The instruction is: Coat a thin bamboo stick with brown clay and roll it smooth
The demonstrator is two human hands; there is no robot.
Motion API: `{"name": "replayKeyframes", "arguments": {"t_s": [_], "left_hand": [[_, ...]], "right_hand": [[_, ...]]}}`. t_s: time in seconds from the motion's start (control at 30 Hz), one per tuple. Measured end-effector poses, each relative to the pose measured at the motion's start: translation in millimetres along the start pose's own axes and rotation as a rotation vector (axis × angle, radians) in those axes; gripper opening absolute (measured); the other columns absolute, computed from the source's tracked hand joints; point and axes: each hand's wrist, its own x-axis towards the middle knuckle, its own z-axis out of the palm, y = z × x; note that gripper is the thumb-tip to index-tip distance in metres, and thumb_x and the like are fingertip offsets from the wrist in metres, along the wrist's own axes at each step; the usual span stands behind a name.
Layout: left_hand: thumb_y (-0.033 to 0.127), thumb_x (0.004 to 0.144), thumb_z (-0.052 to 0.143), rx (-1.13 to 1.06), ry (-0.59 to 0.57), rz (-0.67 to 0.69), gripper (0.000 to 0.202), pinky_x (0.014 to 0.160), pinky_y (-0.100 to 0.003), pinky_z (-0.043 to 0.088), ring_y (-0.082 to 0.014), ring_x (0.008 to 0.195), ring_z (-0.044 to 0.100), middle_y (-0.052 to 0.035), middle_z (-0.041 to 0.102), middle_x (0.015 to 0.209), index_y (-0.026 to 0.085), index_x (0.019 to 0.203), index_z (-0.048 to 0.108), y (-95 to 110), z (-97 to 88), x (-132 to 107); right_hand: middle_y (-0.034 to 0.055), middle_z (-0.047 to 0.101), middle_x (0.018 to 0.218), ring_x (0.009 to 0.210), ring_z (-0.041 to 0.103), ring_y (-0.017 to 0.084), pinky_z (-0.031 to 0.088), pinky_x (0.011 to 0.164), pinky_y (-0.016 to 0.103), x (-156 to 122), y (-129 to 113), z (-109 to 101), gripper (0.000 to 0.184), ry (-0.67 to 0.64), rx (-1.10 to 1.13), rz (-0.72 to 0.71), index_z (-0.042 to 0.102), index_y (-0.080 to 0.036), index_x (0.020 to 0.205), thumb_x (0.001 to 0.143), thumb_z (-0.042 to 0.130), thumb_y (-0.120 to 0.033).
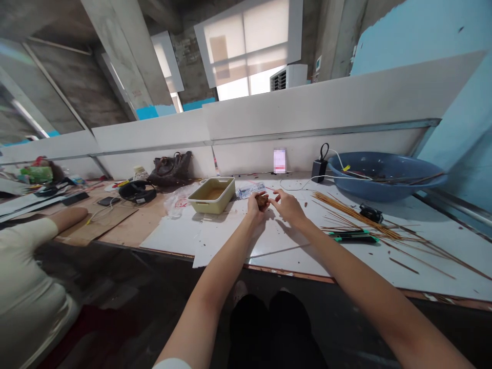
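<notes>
Lump point(262, 200), small and brown, is pinched in the fingertips of the left hand point(255, 207), above a white board point(230, 241). The right hand point(288, 207) is held just beside it, its fingers loosely spread and pointed at the lump; whether contact is made cannot be told. Behind the hands, a clear plastic packet point(248, 191) is laid next to a yellow tray point(212, 195) with brown matter inside. To the right, thin sticks point(357, 218) are scattered on the board, in front of a blue basin point(384, 174). Headphones point(137, 191) and a handbag point(170, 169) are placed on a wooden table point(149, 215) to the left, where a co-worker's arm point(67, 218) is rested at the edge.
</notes>
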Motion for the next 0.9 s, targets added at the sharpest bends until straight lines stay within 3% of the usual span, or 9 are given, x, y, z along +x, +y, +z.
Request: {"name": "replayKeyframes", "arguments": {"t_s": [0.3,0.6,0.8,0.9], "left_hand": [[0.039,0.089,0.061,-0.031,0.046,0.01,0.023,0.05,-0.024,0.046,-0.0152,0.056,0.062,-0.0069,0.072,0.077,0.018,0.089,0.071,6,-1.0,-2],[0.045,0.087,0.062,0.043,0.061,0.026,0.025,0.043,-0.024,0.027,-0.0128,0.042,0.049,-0.0019,0.063,0.065,0.023,0.076,0.055,15,1.0,-8],[0.039,0.089,0.06,0.15,0.046,0.113,0.02,0.049,-0.026,0.034,-0.0149,0.047,0.051,0.0004,0.059,0.06,0.023,0.077,0.058,7,3.9,-14],[0.04,0.09,0.067,0.209,-0.027,0.154,0.019,0.059,-0.027,0.046,-0.0179,0.061,0.061,-0.0015,0.067,0.069,0.022,0.085,0.067,-3,11.8,-24]], "right_hand": [[0.0079,0.081,0.095,0.083,0.072,0.028,0.049,0.079,0.037,-3,-7,-2,0.027,0.044,0.068,0.059,0.074,-0.024,0.123,0.103,0.059,-0.032],[0.007,0.078,0.089,0.087,0.071,0.028,0.052,0.085,0.037,-3,-10,-4,0.022,0.064,0.3,0.158,0.075,-0.024,0.114,0.094,0.067,-0.03],[0.0078,0.077,0.084,0.066,0.071,0.022,0.055,0.06,0.031,3,-8,8,0.023,-0.084,0.703,0.368,0.069,-0.023,0.098,0.098,0.061,-0.045],[0.0101,0.077,0.086,0.072,0.075,0.025,0.063,0.064,0.036,5,-8,13,0.034,-0.131,0.906,0.458,0.065,-0.024,0.093,0.103,0.052,-0.054]]}}
